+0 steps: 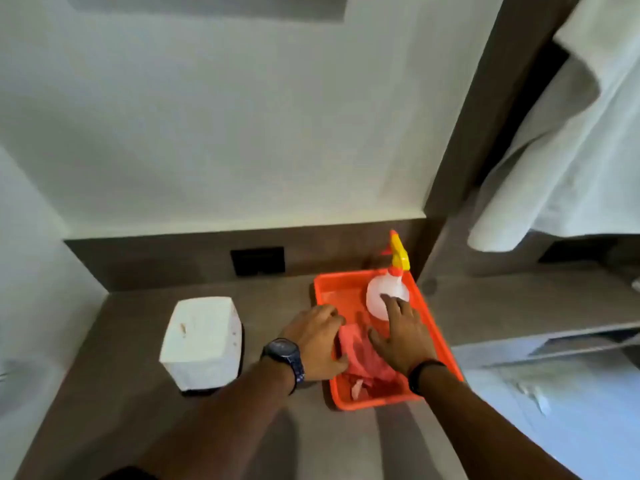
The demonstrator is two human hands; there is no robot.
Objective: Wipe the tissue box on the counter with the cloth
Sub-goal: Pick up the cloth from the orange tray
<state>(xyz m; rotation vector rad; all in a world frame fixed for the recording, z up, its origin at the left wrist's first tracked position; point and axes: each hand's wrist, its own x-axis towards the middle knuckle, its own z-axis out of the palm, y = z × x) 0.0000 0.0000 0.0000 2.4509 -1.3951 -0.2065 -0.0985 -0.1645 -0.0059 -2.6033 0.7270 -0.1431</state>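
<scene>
A white tissue box [202, 341] stands on the brown counter [138, 403], left of an orange tray [374, 403]. A pink cloth [360, 355] lies crumpled in the tray between my hands. My left hand [317, 341], with a dark watch on the wrist, rests over the tray's left rim and touches the cloth's left edge. My right hand [403, 336] lies flat over the cloth with fingers spread, its fingertips reaching the base of a white spray bottle [384, 296] with a yellow and red trigger. Neither hand has closed around anything.
A dark socket plate [258, 260] sits on the brown backsplash behind the counter. White towels [571, 150] hang at the upper right. To the right of the tray the counter ends at a lower grey shelf [571, 341] and a pale blue surface.
</scene>
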